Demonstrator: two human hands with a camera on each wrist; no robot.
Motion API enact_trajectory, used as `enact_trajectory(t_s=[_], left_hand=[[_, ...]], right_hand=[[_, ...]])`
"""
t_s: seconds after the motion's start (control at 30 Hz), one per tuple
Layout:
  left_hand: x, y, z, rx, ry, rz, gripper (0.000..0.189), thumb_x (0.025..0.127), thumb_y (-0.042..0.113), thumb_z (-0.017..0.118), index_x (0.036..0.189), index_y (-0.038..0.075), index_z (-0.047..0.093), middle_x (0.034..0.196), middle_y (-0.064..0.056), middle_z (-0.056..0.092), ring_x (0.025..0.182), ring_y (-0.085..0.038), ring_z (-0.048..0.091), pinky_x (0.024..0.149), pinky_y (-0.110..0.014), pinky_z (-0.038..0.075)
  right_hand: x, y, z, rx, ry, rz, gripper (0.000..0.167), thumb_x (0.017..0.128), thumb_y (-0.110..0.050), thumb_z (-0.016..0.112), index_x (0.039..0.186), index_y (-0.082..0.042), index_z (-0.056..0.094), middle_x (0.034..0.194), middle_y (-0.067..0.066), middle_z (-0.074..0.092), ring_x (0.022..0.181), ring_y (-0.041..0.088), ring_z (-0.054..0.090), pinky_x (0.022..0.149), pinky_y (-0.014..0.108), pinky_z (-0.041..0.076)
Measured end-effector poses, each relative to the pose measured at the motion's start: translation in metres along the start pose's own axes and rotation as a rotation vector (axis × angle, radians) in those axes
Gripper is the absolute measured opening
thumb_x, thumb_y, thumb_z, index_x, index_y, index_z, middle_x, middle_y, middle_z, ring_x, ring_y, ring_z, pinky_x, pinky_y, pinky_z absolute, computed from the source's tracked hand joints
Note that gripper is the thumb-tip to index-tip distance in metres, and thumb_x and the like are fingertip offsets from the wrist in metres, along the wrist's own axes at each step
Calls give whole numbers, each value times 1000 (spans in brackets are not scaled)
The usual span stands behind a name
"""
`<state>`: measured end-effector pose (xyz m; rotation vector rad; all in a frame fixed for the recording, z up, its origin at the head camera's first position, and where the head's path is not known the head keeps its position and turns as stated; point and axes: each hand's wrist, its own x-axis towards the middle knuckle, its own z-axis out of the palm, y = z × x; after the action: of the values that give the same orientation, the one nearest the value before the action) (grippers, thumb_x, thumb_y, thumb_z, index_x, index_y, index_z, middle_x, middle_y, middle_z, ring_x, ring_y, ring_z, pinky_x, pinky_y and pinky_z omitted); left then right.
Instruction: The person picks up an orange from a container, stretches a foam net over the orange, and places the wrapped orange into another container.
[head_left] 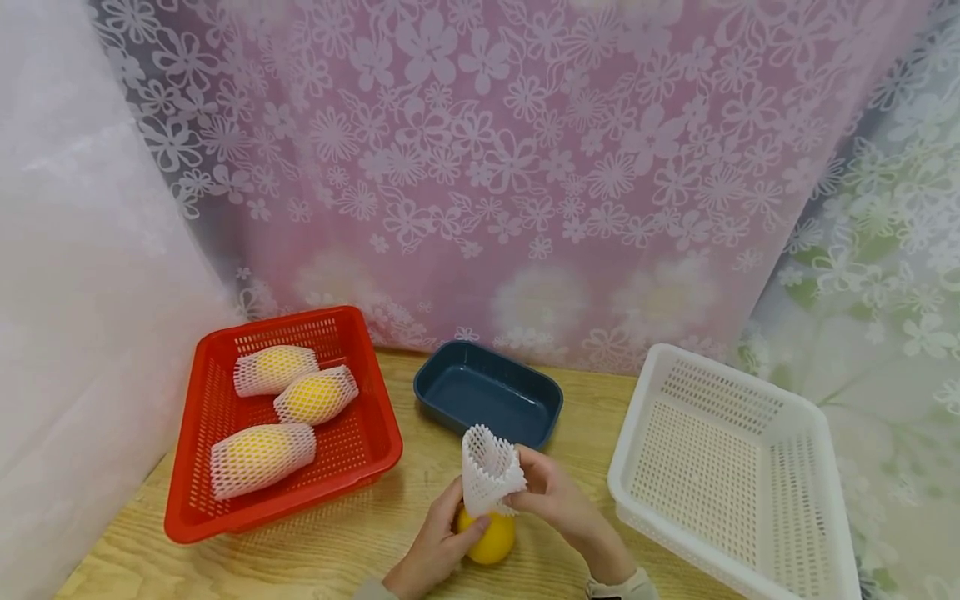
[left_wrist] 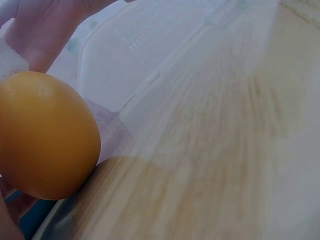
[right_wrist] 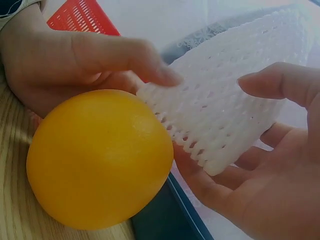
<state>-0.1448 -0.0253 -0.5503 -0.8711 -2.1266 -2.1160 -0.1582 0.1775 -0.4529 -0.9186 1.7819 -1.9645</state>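
Low over the table, my left hand (head_left: 435, 542) grips a smooth yellow fruit (head_left: 492, 540), thumb across its near side. A white foam net sleeve (head_left: 487, 471) stands up from the fruit's top, its open end toward the back. In the right wrist view the left thumb (right_wrist: 150, 62) lies at the lower edge of the net (right_wrist: 215, 95), beside the bare fruit (right_wrist: 100, 160). My right hand (head_left: 558, 504) pinches the net's right side between thumb and fingers. Only a little of the left hand (left_wrist: 10, 215) shows below the fruit (left_wrist: 47, 135) in the left wrist view.
To the left, a red basket (head_left: 285, 521) holds 3 yellow fruits in foam nets (head_left: 262, 458). A dark blue tray (head_left: 487, 392) stands just behind the hands. On the right is a white basket (head_left: 697, 467). Patterned curtains (head_left: 480, 167) hang behind the wooden table (head_left: 330, 554).
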Motion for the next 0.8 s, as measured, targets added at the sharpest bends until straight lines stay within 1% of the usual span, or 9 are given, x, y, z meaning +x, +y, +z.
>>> enact_trajectory(t_s=[0.1,0.23,0.3,0.4,0.47,0.57,0.63,0.7,0.8], left_hand=[[1,-2,0,58,61,131,44,98,4,57,141,13,49,134,-7,56,115,-19,54,101,-30,43],[7,-4,-1,145,190,331,39,93,-7,58,128,11,61,122,-8,60,111,-21,55,99,-30,44],[10,-3,-1,170,245,388,39,90,-11,60,121,11,65,117,-7,62,108,-21,56,98,-30,43],[13,3,-2,177,288,407,39,86,-15,61,116,10,66,111,-8,63,104,-21,56,97,-28,42],[13,19,0,172,321,357,35,88,-15,61,112,9,65,108,-7,63,102,-19,56,95,-26,42],[14,30,2,161,381,292,26,89,-12,63,105,8,64,99,-8,62,96,-18,56,89,-26,43],[14,38,4,133,418,218,19,90,-8,64,101,8,64,94,-6,60,92,-16,55,86,-28,42],[15,37,6,82,445,165,17,90,-7,64,98,8,64,91,-4,60,91,-15,55,84,-29,43],[17,48,9,-52,466,90,11,92,-6,61,99,3,63,92,1,62,92,-12,58,85,-28,45]], right_hand=[[2,0,2,7,-2,-55,30,93,5,56,121,12,47,118,5,59,103,16,58,88,32,52],[4,-1,5,-1,16,-132,31,92,6,59,121,12,47,117,3,57,105,14,57,88,31,52],[5,-1,5,-27,29,-166,33,91,7,61,121,10,50,117,2,58,106,14,55,90,30,51],[7,-1,6,-101,28,-255,32,87,11,62,117,7,53,115,4,57,108,15,53,93,30,47],[8,-1,7,-147,20,-314,29,84,14,64,110,5,54,117,8,57,111,19,52,95,32,46],[9,-3,9,-195,9,-393,31,81,17,67,104,1,53,119,14,56,114,23,52,97,35,46],[9,-4,10,-216,3,-440,34,79,17,69,102,0,51,123,16,54,115,25,51,97,37,47],[10,-5,11,-233,-3,-480,36,78,18,71,101,0,50,123,17,53,114,26,51,96,38,48],[11,-4,12,-255,-16,-527,34,77,18,70,100,-1,53,124,20,53,114,28,51,94,39,49]])
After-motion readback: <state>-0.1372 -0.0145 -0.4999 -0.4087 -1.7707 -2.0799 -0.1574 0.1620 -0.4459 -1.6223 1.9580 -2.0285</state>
